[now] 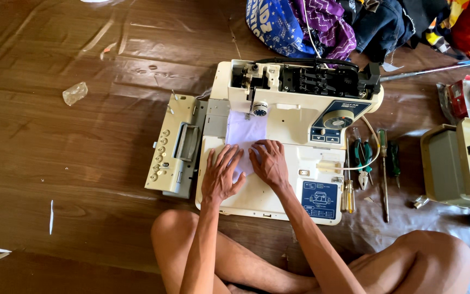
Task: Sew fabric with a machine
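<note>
The fingers of the left hand [222, 174] and the right hand [269, 162] lie spread and flat on a pale lilac cloth [244, 133], pressing it, not gripping. The cloth rests on the bed of a cream sewing machine [278, 188], reaching toward 12 o'clock under the needle. At 3 o'clock lie green-handled pliers [363, 158] and screwdrivers [384, 163]. At 9 o'clock lies a detached cream cover [174, 146].

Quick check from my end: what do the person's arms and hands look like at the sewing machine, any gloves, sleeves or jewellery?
Both arms are bare along all that shows, with no sleeves in view. The left hand and right hand wear no gloves, and I can see no rings, watch or bracelets. Lean forearms, long slim fingers.
</note>
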